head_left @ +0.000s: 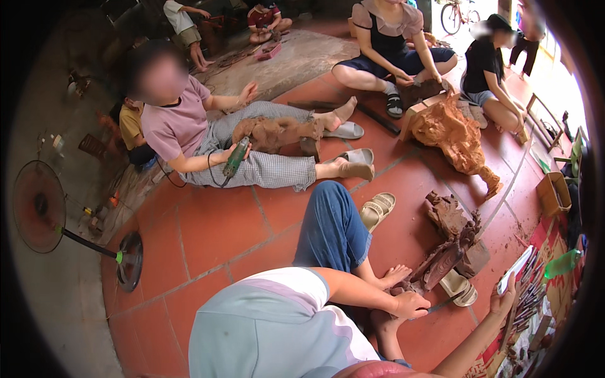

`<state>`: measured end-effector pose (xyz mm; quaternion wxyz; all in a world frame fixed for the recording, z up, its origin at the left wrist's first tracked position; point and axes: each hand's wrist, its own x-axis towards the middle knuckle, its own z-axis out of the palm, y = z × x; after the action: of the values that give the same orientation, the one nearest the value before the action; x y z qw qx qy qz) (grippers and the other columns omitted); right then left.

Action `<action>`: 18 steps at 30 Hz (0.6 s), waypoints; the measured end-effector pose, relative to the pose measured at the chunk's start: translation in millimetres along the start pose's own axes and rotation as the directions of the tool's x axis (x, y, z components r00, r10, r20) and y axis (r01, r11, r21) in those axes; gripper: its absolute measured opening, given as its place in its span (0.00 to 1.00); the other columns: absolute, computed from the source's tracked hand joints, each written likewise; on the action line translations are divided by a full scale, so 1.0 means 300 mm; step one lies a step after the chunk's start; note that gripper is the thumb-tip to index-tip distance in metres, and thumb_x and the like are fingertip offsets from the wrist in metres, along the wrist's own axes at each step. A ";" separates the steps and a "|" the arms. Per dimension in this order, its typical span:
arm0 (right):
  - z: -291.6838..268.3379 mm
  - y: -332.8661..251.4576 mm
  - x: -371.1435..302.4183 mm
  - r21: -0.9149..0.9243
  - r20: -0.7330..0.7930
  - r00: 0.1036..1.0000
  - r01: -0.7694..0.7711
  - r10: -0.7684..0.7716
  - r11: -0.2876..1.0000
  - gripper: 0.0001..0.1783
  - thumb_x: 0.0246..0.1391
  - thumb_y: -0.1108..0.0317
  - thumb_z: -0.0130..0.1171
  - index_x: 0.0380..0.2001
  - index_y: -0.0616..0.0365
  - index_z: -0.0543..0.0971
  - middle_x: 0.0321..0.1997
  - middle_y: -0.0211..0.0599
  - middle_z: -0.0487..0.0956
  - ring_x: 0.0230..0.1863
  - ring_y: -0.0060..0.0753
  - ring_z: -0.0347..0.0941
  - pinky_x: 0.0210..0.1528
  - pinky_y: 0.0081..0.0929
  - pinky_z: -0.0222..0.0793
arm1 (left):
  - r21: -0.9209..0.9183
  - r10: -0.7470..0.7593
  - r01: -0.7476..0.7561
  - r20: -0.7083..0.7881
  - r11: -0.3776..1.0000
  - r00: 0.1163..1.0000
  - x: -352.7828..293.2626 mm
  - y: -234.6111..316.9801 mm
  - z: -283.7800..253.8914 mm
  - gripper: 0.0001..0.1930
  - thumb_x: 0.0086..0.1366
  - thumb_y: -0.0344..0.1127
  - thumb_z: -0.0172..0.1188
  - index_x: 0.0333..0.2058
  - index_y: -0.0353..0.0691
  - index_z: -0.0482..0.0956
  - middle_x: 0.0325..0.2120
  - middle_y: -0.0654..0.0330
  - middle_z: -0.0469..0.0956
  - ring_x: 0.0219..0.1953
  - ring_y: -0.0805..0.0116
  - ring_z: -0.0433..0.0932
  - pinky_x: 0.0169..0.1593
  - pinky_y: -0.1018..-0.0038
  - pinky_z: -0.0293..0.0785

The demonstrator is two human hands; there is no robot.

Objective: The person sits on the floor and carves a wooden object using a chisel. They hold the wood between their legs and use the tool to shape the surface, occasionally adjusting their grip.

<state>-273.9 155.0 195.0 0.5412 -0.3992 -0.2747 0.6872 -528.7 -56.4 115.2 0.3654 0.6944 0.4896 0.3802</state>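
Note:
My left hand (412, 305) is closed near my bare feet. A short dark tip pokes out by its fingers, but what it belongs to is hidden. Just beyond it lies a dark brown wood carving (449, 249) with curled, layered shapes, its near end close to my foot. At the right, my raised right hand (502, 301) grips a slim white flat object (515, 269), possibly a phone, seen nearly edge-on. Below and beside that hand many slender carving tools (528, 301) lie in a row.
Across from me a seated person holds a green power tool (236, 157) beside a brown carving (271, 133). An orange-brown carving (450, 129) stands farther right. Sandals (377, 211) lie on the red tiles. A green bottle (563, 264) is at right, a fan (41, 205) at left.

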 end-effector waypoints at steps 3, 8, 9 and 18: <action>-0.055 0.005 -0.008 0.022 0.000 1.000 0.004 -0.004 1.000 0.12 0.57 0.65 0.58 0.42 0.57 0.75 0.35 0.27 0.78 0.31 0.19 0.75 0.30 0.17 0.73 | -0.018 -0.015 0.016 0.029 1.000 0.999 0.000 0.010 -0.004 0.10 0.57 0.39 0.56 0.27 0.39 0.74 0.20 0.50 0.76 0.28 0.47 0.77 0.33 0.56 0.70; -0.093 0.016 -0.022 0.005 -0.027 0.999 -0.029 0.029 1.000 0.14 0.57 0.66 0.57 0.46 0.57 0.73 0.39 0.28 0.78 0.36 0.21 0.75 0.36 0.21 0.73 | -0.015 0.005 -0.005 -0.018 1.000 1.000 -0.023 -0.004 0.015 0.10 0.57 0.40 0.56 0.27 0.39 0.73 0.20 0.50 0.76 0.29 0.48 0.77 0.33 0.56 0.70; -0.049 0.022 -0.046 0.000 -0.070 0.997 -0.032 0.032 0.999 0.15 0.57 0.66 0.57 0.47 0.56 0.73 0.40 0.28 0.77 0.37 0.21 0.74 0.37 0.22 0.73 | -0.022 0.018 -0.019 -0.027 1.000 0.999 -0.028 -0.012 0.021 0.10 0.57 0.40 0.56 0.27 0.39 0.73 0.20 0.50 0.75 0.29 0.48 0.77 0.33 0.56 0.70; 0.256 0.051 -0.121 -0.144 0.179 0.978 0.136 -0.110 0.980 0.20 0.55 0.72 0.54 0.51 0.57 0.67 0.35 0.25 0.73 0.33 0.19 0.72 0.34 0.19 0.71 | -0.327 -0.307 0.279 -0.036 0.903 0.951 0.020 0.022 -0.144 0.07 0.61 0.35 0.56 0.34 0.37 0.75 0.25 0.57 0.78 0.26 0.70 0.77 0.32 0.71 0.74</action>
<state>-343.5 120.2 232.3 0.5246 -0.3622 -0.3968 0.6604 -563.0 -46.4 141.3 0.5040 0.5278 0.5358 0.4246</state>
